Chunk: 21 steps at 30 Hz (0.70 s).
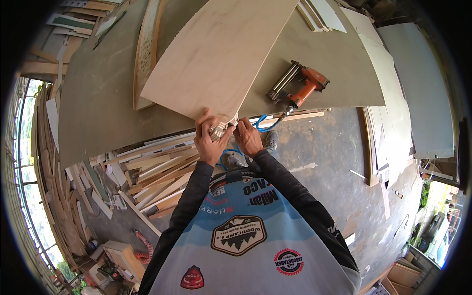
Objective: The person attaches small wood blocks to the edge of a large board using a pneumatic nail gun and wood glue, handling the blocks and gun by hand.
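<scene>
A pale plywood panel [209, 54] lies on the worktable, its near corner reaching toward me. At that corner my left hand [210, 141] is closed around a bunch of small pale wooden pieces [218, 130], with its fingers along the panel's near edge. My right hand [248, 138] is beside it, fingertips pinched at a small wooden piece by the corner; the fingers partly cover it. To the right of the panel, an orange nail gun [306, 88] lies on its side on the table, with a blue air hose [265, 124] running from its fitting.
The grey-brown worktable [103, 118] also bears a narrow wooden board [145, 64] left of the panel and stacked strips [317, 17] at the far right. Many wood offcuts [160, 172] are heaped below its near edge. Large sheets [388, 83] stand on the right.
</scene>
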### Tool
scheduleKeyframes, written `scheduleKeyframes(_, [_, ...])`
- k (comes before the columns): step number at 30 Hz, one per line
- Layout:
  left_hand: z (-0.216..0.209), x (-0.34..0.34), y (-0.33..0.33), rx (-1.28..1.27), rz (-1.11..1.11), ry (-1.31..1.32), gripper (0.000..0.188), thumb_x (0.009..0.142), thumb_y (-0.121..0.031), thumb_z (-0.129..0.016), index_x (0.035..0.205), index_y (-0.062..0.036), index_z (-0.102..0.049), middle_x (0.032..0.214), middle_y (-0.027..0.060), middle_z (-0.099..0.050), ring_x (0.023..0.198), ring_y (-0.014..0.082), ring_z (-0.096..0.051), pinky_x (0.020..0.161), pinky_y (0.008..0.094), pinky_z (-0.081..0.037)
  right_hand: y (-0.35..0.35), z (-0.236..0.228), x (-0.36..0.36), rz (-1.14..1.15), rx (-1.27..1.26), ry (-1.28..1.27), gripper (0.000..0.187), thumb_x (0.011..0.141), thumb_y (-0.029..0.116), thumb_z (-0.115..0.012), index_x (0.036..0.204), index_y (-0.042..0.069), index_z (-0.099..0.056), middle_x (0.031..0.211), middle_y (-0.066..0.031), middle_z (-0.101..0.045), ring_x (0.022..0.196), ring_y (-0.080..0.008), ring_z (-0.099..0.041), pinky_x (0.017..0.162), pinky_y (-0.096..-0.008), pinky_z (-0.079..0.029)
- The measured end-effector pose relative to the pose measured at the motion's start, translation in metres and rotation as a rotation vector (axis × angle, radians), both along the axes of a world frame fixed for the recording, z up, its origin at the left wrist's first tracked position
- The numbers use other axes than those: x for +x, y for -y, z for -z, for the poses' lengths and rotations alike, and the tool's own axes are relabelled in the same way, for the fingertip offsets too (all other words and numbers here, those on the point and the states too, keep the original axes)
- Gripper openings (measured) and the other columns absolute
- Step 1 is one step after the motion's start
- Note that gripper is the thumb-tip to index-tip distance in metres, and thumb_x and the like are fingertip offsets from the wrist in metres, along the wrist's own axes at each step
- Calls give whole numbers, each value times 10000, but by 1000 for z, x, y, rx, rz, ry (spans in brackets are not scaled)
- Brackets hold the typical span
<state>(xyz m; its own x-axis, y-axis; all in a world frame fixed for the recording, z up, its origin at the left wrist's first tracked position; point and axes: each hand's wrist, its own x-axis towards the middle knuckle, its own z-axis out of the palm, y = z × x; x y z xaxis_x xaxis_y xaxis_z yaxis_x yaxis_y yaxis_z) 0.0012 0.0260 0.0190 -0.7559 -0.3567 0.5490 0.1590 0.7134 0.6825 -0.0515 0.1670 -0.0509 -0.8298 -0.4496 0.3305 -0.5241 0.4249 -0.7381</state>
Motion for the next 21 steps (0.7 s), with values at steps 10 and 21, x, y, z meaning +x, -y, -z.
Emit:
scheduleKeyframes(10, [0,-6,-10,-81,-91,-19,574,699,-293,-929,1096,-61,-586,1248,162,-599,1051,368,-663,801,438,-586,4,-16,-5,-12,144,42,174,914,103,-590,951,-44,-503,932,-241,-500,742,-450,-608,625,-517,-522])
scheduleKeyframes(21, [-1,-4,-9,-46,-107,25,533,698,-224,-931,1078,-54,-598,1219,157,-637,1065,349,-654,859,424,-554,7,-13,-6,-17,158,65,172,916,96,-560,944,-68,-516,932,-287,-523,703,-478,-604,609,-538,-516])
